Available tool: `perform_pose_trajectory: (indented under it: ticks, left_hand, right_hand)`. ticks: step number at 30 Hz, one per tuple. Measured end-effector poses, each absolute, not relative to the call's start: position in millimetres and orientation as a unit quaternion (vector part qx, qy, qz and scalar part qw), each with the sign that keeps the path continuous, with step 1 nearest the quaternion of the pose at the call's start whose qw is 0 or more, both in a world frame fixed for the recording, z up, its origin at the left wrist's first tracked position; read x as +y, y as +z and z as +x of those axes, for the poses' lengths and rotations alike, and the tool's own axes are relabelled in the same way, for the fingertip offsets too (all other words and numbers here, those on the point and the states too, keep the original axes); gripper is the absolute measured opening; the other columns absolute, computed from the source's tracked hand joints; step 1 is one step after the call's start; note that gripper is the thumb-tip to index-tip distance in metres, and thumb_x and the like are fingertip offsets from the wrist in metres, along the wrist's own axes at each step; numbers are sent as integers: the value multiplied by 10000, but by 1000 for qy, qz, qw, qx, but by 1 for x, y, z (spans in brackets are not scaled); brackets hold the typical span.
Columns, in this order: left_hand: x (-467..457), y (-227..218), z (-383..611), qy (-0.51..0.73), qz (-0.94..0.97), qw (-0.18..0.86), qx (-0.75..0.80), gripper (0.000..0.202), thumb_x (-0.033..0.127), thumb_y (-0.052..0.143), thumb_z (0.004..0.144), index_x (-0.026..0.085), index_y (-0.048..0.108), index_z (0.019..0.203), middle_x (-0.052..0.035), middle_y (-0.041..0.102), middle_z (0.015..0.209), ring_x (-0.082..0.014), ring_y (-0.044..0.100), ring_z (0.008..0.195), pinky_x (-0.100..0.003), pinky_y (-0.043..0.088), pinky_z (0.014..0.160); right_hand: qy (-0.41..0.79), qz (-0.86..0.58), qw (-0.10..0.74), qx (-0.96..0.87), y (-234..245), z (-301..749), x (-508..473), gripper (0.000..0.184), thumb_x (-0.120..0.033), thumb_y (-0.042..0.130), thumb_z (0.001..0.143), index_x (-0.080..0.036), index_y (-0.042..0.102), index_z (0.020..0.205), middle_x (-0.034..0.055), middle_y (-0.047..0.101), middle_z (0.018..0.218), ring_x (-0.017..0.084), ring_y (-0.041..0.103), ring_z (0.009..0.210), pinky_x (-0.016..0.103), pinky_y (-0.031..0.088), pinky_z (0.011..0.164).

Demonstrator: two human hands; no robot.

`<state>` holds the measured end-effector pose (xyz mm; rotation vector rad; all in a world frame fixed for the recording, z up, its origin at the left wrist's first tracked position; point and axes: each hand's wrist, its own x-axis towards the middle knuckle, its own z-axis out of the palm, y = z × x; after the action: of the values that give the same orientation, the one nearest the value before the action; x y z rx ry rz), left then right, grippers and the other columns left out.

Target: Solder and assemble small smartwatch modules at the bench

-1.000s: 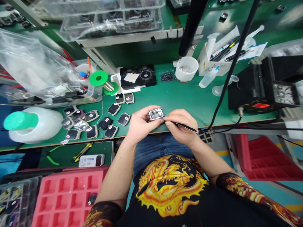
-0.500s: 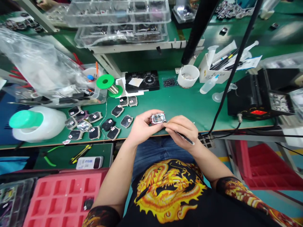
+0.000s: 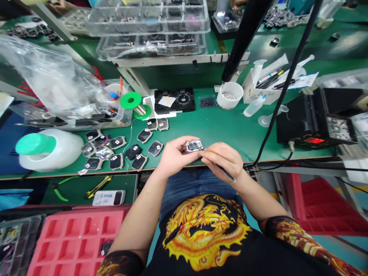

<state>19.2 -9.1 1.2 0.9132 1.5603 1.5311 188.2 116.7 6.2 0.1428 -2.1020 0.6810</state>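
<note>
one left hand (image 3: 173, 156) holds module (image 3: 194, 146), right hand (image 3: 222, 161) probe (image 3: 227, 173).

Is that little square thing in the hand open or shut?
Open: the small square silver-rimmed device shows its inner parts, with no cover over them.

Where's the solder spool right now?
In the head view, the green solder spool stands toward the back of the bench, left of the black fixture and just behind the small black device pieces.
</note>
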Motion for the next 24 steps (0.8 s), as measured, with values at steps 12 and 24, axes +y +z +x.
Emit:
perform_pose_trajectory:
  ticks: [12,24]
  left_hand:
    - [-11,3,18,604,354,392,596,472,341,967,735,167,801,1141,-62,811,991,-129,717,762,-237,624,693]
    - [-10,2,21,584,385,367,613,487,334,956,751,191,802,1190,-75,816,1065,-167,753,886,-277,634,819]
  right_hand:
    - [339,-9,485,-806,-2,187,109,167,-200,730,1069,-226,769,1230,72,781,1044,210,754,892,371,637,805]
    - [346,-11,449,-824,14,191,122,116,-215,720,1080,-212,786,1175,75,781,1031,212,748,901,363,644,821]
